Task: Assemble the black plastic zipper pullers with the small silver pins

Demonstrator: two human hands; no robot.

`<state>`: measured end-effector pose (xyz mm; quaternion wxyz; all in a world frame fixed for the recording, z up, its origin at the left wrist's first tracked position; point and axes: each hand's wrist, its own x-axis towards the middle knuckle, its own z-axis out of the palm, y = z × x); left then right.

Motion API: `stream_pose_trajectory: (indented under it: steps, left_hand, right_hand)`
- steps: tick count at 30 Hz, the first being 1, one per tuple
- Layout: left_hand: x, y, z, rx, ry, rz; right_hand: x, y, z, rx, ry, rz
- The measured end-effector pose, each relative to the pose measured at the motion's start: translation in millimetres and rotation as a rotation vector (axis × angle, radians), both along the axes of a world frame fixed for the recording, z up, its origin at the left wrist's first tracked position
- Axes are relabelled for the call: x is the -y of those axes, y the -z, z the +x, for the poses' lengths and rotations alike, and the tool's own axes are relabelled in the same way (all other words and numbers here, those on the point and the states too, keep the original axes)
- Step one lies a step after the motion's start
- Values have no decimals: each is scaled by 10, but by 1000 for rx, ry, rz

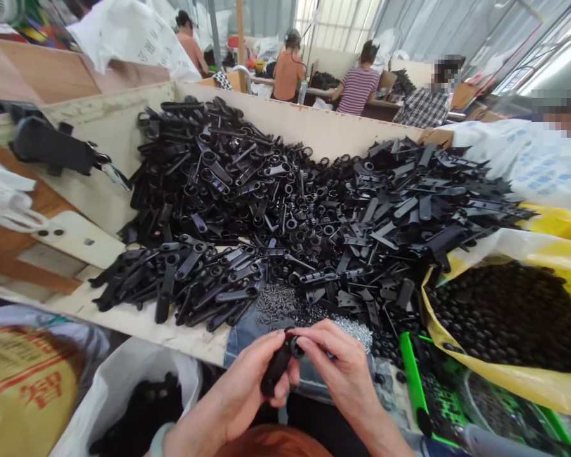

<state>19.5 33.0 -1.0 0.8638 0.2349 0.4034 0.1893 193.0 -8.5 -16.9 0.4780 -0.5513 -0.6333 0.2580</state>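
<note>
One black plastic handle is gripped in left hand, tilted toward desk's near edge; right hand pinches its upper end.

I work in a small assembly workshop; the wooden table before me carries a heap of black plastic parts, with a patch of small metal screws near its edge; a yellow bag holds black caps; sacks stand below; behind, other workers sit at benches under a sheet-metal roof.
</note>
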Motion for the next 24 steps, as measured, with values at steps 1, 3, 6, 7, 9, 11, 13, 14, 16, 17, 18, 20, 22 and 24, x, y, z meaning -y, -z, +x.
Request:
stream_pose_trajectory:
  steps: [1, 3, 6, 7, 9, 11, 13, 14, 16, 17, 18, 20, 22, 24]
  left_hand:
    - [5, -9, 1, -2, 10, 12]
    - [12, -28, 8, 5, 23, 43]
    - [25, -36, 17, 14, 29, 84]
    - [31, -33, 18, 12, 35, 91]
    - [42, -25, 21, 8, 47, 104]
    - [50, -27, 27, 7, 57, 103]
    - [55, -38, 34, -8, 66, 82]
    - [57, -42, 37, -19, 76, 68]
    - [65, -37, 33, -24, 96, 70]
    - [71, -27, 25, -14, 100, 89]
    - [77, -14, 15, -4, 104, 115]
    - [89, 4, -10, -1, 124, 184]
    - [97, -10, -32, -46, 195, 251]
    - [100, -58, -45, -117, 303, 296]
  right_hand:
    - [9, -1, 18, -8, -1, 4]
    - [33, 1, 39, -15, -1, 22]
    - [67, 7, 43, -2, 20, 34]
    - [74, 6, 40, 8, 27, 36]
    - [81, 0, 36, 34, 28, 44]
    - [78, -8, 37, 72, 17, 58]
    - [70, -14, 47, 117, 9, 71]
    - [66, -15, 55, 142, 2, 80]
    - [57, -14, 79, 187, -28, 108]
    - [54, -14, 94, 206, -51, 122]
    - [52, -16, 111, 225, -76, 133]
    - [52, -25, 148, 261, -128, 147]
    - [55, -41, 184, 300, -179, 159]
    - [62, -59, 216, 333, -225, 182]
